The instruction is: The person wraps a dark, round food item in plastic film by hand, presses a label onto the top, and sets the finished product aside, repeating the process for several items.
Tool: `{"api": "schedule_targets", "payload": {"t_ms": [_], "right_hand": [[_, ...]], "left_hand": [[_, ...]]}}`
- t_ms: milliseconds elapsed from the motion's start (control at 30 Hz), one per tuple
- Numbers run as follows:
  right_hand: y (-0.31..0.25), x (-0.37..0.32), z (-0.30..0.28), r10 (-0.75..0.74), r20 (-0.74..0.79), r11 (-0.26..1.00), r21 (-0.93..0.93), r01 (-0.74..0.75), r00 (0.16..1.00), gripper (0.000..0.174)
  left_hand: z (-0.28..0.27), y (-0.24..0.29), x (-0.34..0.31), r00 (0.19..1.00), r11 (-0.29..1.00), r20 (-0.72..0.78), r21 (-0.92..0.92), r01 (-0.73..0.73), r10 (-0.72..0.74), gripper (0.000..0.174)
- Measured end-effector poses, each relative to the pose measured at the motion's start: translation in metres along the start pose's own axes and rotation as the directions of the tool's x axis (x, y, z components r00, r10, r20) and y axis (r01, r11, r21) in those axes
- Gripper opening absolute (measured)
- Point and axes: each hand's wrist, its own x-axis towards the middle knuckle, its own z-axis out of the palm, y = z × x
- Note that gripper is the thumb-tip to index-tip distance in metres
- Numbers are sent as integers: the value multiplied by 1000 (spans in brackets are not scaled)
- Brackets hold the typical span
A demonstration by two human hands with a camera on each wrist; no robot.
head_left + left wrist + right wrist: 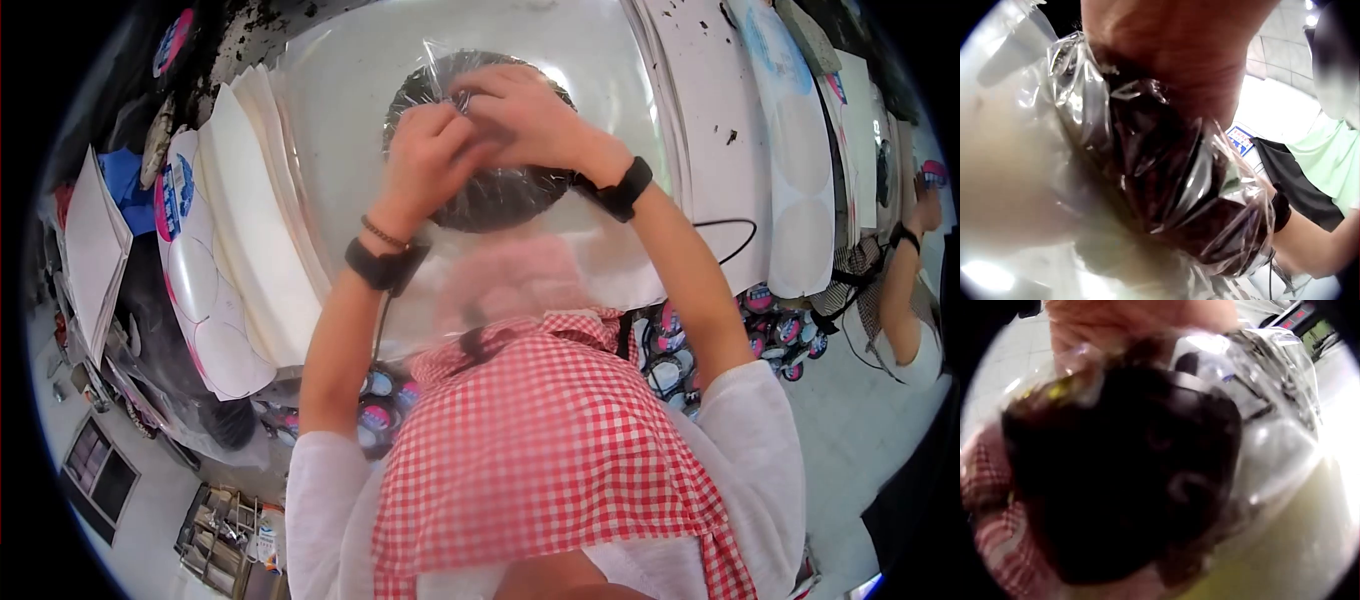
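A dark round bundle [505,200] in a crinkled clear plastic bag [436,62] stands on the glossy pale tabletop. Both hands meet over its top. My left hand [428,158] has its fingers curled at the bag's gathered plastic, on the left side. From the right, my right hand [530,118] bends its fingers over the same plastic, partly overlapping the left fingertips. The left wrist view shows the dark contents [1160,169] through shiny folds, under the palm. In the right wrist view the dark mass [1129,475] fills the middle, blurred; the fingertips are hidden.
Stacks of white sheets [255,210] lie left of the bag, with more paper [715,150] to the right. Dark crumbs [235,75] are scattered at the far left. Several round labelled packs [770,325] sit below the table edge. Another person's arm [905,280] shows at far right.
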Motion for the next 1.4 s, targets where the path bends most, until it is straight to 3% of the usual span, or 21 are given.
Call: {"api": "schedule_targets", "payload": {"t_ms": [100, 167, 233, 300, 367, 400, 467, 500, 567, 667, 700, 800, 900, 1000, 1067, 1133, 1200, 1233, 1267, 1300, 1400], "right_hand": [[3, -3, 2, 9, 120, 998, 61, -17, 993, 43], [3, -4, 1, 11, 142, 999, 52, -18, 990, 40], [4, -7, 6, 0, 52, 999, 49, -3, 999, 39], [1, -8, 2, -23, -55, 993, 111, 29, 998, 37], [-2, -5, 5, 110, -38, 994, 25, -109, 993, 37], [-2, -5, 7, 177, -36, 984, -18, -177, 984, 38], [2, -3, 8, 92, 50, 977, -196, -81, 995, 50], [3, -2, 10, 86, 59, 963, -263, -67, 995, 54], [0, -4, 13, 162, 182, 942, -322, -97, 970, 65], [-7, -17, -22, 79, 27, 995, 58, -81, 996, 60], [-7, -18, -30, 124, 116, 988, 83, -134, 986, 62], [-15, -58, -27, 269, 54, 915, -327, -238, 962, 65], [-24, -52, -3, 316, 10, 914, -269, -302, 949, 72], [-18, -57, 10, 297, -95, 929, -203, -311, 950, 73], [-25, -51, -17, 211, 54, 895, -411, -171, 976, 66], [0, -54, -65, 225, 86, 972, -93, -218, 970, 53], [97, -75, -123, 316, 108, 887, -386, -253, 943, 39], [114, -71, -172, 559, -9, 590, -698, -406, 829, 32], [156, -86, -194, 677, -166, 232, -876, -422, 717, 29], [184, -110, -198, 409, -402, -133, -915, -382, 820, 25], [226, -127, -186, 537, -318, -181, -948, -261, 781, 24]], "left_hand": [[8, 4, -2, 941, 993, -334, -119, 12, -51, 39], [-1, 17, 16, 932, 988, -327, -82, 134, -154, 47], [-4, 7, 19, 994, 995, -98, 82, 59, -50, 53], [0, 4, 9, 991, 991, -35, 17, 133, -132, 54], [4, 0, 7, 983, 983, -4, -17, 185, -185, 53], [4, 2, 3, 977, 978, -43, -38, 206, -208, 52], [0, 30, 4, 965, 969, -104, -81, 232, -239, 50], [11, 38, 4, 955, 972, -185, 0, 236, -232, 46], [15, 38, 5, 963, 966, -156, 98, 238, -221, 43], [16, 42, 11, 966, 961, -145, 150, 233, -212, 46], [17, 44, 11, 967, 957, -156, 177, 229, -202, 45], [19, 43, 10, 978, 960, -122, 204, 192, -170, 44], [11, 46, 12, 978, 971, -56, 124, 205, -199, 35], [18, 54, 16, 984, 947, -75, 267, 176, -161, 28], [25, 49, 14, 983, 932, -78, 313, 184, -168, 24], [27, 49, 14, 984, 924, -78, 339, 177, -160, 20], [28, 48, 13, 982, 913, -76, 360, 189, -173, 18], [28, 48, 13, 983, 916, -84, 357, 185, -166, 17], [28, 50, 13, 981, 917, -82, 349, 195, -177, 17], [27, 50, 13, 979, 917, -75, 344, 202, -188, 16], [29, 49, 16, 977, 918, -77, 335, 212, -198, 14]]}}
